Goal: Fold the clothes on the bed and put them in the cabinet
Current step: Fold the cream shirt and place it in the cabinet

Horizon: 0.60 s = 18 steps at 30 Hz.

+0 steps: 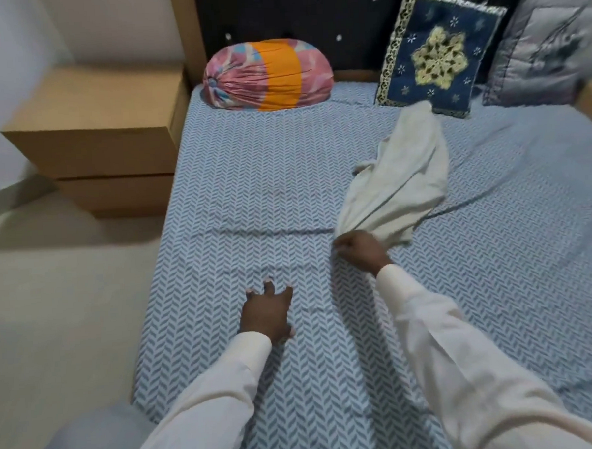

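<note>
**Garment position and hand state**

1. Right hand (359, 252): fingers curled into a fist round one bunched end of the white garment (398, 181). The fingertips are buried in the cloth and cannot be seen.
2. White garment: extends away from the right hand, beyond its knuckles, toward the cushions. It lies crumpled on the bed sheet (251, 178), with the gripped end raised slightly. Folds and motion blur hide its type; sleeves or legs cannot be told apart.
3. Left hand (266, 313): fingers straight and spread, palm down on the bed sheet, holding nothing. It lies to the left of the right hand and nearer the person, well apart from the garment.
4. Both forearms wear pale long sleeves (448, 336), cut off by the lower edge of the frame.
5. Beyond the left hand, at the dark studded headboard (311, 14): a pink bolster (268, 76) with an orange band.
6. Beyond the right hand: a blue cushion (440, 52) with a cream star motif, leaning on the headboard just past the garment's far end.
7. Further right: a grey cushion (539, 50), blurred and partly cut off; its print cannot be made out.
8. Left of the left hand, off the bed: two stacked cardboard boxes (100, 124) on the floor.
</note>
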Each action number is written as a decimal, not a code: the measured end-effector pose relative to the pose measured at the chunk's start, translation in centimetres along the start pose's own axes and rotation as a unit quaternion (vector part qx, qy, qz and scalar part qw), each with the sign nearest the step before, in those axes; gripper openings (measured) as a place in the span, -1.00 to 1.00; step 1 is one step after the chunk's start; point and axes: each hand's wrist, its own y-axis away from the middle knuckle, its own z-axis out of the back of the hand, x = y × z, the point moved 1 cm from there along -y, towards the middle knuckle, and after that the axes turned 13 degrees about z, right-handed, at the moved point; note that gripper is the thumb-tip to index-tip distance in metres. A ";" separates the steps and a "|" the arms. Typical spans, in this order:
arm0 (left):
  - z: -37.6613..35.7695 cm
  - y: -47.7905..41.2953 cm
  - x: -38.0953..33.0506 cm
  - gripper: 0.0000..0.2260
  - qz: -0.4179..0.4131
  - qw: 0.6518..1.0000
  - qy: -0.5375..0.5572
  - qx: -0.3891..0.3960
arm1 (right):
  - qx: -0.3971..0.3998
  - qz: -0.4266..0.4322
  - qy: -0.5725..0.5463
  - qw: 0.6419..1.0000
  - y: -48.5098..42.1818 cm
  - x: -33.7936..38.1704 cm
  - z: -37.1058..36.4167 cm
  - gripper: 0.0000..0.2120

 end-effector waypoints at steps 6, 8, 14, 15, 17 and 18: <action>2.2 1.4 5.9 -0.73 0.037 0.850 0.516 0.106 | 0.252 0.102 -0.238 0.933 7.2 9.7 -6.2 -0.76; 1.7 2.7 7.5 -0.71 0.057 0.742 0.650 0.156 | 0.297 0.104 -0.297 0.902 9.2 12.2 -8.0 -0.78; -0.6 5.8 9.9 -0.53 -0.006 0.726 0.672 0.149 | 0.370 0.106 -0.340 0.858 14.0 18.3 -10.5 -0.83; -0.1 6.3 10.1 -0.62 -0.007 0.724 0.683 0.103 | 0.365 0.096 -0.339 0.862 14.6 18.5 -10.5 -0.83; 0.9 7.3 11.4 -0.73 0.012 0.705 0.708 0.033 | 0.344 0.055 -0.356 0.867 15.9 18.8 -10.1 -0.80; 1.3 7.7 12.2 -0.75 0.017 0.682 0.731 0.023 | 0.337 0.038 -0.359 0.869 16.4 18.6 -9.7 -0.77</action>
